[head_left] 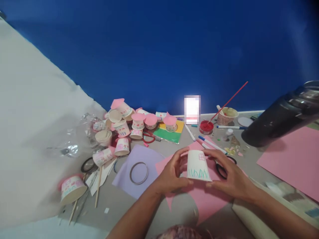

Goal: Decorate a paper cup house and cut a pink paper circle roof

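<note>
Pinching cup (196, 163) rim-down between left hand (174, 172) and right hand (228, 172), over pink paper (209, 202), near, right of centre. Looks like checking drawn window (201, 157) and green strokes (198, 173); next likely calls for light, even pressure, no denting.

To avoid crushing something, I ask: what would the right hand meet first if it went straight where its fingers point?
The white paper cup, which the right hand seems to touch. Beyond it, the left hand probably comes next, though depth is unclear.
</note>
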The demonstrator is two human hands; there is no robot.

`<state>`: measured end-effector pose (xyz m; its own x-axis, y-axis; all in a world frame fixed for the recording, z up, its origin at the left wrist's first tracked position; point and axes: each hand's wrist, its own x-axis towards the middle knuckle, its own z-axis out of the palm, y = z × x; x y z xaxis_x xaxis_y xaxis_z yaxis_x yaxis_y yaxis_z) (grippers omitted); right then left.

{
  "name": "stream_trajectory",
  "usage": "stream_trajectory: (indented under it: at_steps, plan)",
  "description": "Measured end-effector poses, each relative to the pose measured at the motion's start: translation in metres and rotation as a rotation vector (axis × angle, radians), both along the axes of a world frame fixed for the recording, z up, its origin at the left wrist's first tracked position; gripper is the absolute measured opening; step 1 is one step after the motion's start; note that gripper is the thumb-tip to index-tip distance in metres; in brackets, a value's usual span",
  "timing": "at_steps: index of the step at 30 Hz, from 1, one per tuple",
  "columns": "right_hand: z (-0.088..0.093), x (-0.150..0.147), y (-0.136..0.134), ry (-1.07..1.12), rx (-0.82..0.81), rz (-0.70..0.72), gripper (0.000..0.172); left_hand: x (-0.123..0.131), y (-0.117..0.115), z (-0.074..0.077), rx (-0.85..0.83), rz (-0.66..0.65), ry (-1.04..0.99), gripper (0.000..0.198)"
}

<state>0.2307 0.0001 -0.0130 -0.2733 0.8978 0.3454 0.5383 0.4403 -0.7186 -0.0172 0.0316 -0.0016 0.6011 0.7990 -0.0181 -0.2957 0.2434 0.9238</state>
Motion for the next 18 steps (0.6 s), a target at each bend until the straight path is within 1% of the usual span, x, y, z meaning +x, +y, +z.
stream_trajectory:
  at_steps: [1, 3, 6, 9, 11, 14, 18]
  plan:
    - [0.0, 0.0, 0.001, -0.022, 0.032, -0.017, 0.074, -0.002, 0.0, 0.001, 0.026, 0.011, 0.024, 0.101]
    - [0.001, -0.001, 0.003, -0.065, 0.13, -0.039, 0.07, -0.007, 0.001, 0.004, 0.095, 0.036, 0.09, 0.104]
    - [0.003, -0.005, 0.007, -0.119, 0.278, -0.022, 0.066, -0.013, 0.001, 0.01, 0.33, 0.082, 0.295, 0.097]
    - [0.005, -0.007, 0.009, -0.177, 0.33, 0.019, 0.068, -0.016, -0.001, 0.017, 0.572, 0.079, 0.506, 0.097]
    - [0.006, -0.007, 0.009, -0.196, 0.348, 0.032, 0.07, -0.015, -0.003, 0.021, 0.685, 0.064, 0.579, 0.098]
    - [0.007, -0.007, 0.008, -0.194, 0.37, 0.056, 0.074, -0.013, -0.004, 0.022, 0.766, 0.045, 0.608, 0.097]
    - [0.009, -0.008, 0.007, -0.169, 0.365, 0.107, 0.076, -0.011, -0.002, 0.016, 0.767, 0.059, 0.606, 0.092]
